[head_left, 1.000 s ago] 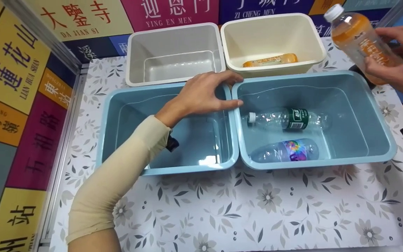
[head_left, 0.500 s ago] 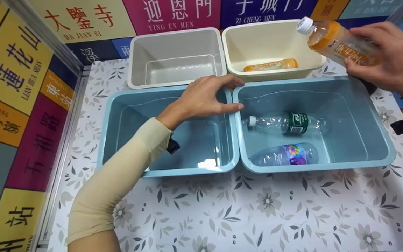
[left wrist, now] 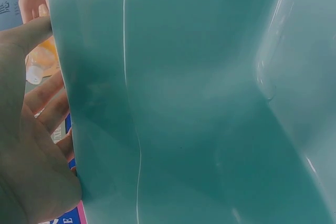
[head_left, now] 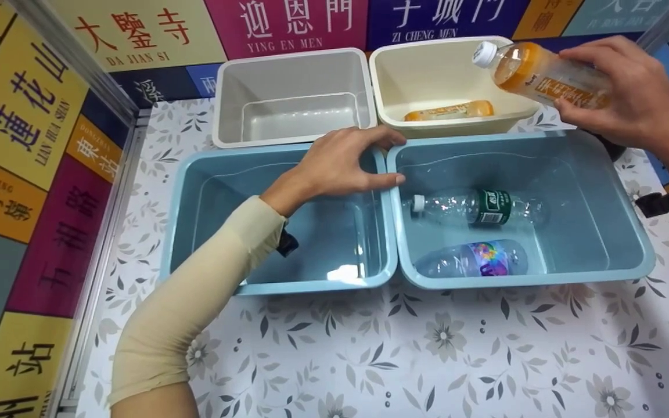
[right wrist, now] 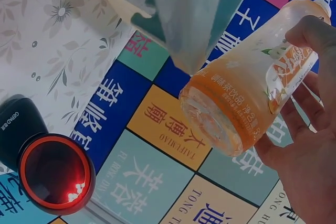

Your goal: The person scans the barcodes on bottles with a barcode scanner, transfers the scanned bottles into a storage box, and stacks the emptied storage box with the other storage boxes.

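Observation:
My right hand grips a plastic drink bottle with an orange label and white cap. The bottle is tilted, cap toward the left, over the right part of the cream bin. Its base shows in the right wrist view, where the thumb and fingers lie round it. My left hand rests at the adjoining rims of two blue bins, thumb outstretched across them. In the right blue bin lie a clear bottle with a green label and one with a colourful label.
Another orange-labelled bottle lies in the cream bin. A grey bin stands beside it, behind the left blue bin. All stand on a floral-patterned table. A black round device with a red ring is near the table edge.
My right hand has carried the orange-labelled bottle leftward and tipped it closer to horizontal, over the cream bin. The left hand stays in place on the rims.

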A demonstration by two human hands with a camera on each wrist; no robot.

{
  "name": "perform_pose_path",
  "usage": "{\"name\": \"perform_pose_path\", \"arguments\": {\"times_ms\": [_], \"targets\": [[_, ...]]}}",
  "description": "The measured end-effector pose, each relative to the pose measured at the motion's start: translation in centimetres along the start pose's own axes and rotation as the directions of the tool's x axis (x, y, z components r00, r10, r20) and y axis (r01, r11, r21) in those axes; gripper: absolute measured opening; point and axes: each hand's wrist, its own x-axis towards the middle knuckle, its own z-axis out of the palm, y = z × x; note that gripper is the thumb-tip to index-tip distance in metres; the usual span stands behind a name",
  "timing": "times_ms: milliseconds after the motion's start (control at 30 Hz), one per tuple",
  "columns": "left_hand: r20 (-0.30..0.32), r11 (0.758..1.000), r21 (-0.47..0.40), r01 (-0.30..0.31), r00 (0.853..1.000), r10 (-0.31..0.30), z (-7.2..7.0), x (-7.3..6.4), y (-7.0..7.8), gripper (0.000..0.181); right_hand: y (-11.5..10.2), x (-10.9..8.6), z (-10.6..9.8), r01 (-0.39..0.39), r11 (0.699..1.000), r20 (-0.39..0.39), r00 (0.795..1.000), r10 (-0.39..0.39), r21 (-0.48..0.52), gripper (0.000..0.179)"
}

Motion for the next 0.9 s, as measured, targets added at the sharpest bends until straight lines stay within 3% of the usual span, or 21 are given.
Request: {"name": "perform_pose_path", "arguments": {"times_ms": [600,900], "targets": [[-0.017,1.0,0.007,-0.005,1.0,0.005,0.1,0.1,-0.1,0.07,-1.1,2.5,0.7,0.103,0.995,0.035,0.994,-0.103,-0.01,0.072],[-0.008,1.0,-0.001,0.001,1.0,-0.001,0.0,0.1,0.0,0.071,-2.2,3.5,0.8,0.076,0.997,0.094,0.992,-0.079,0.028,0.068]]}}
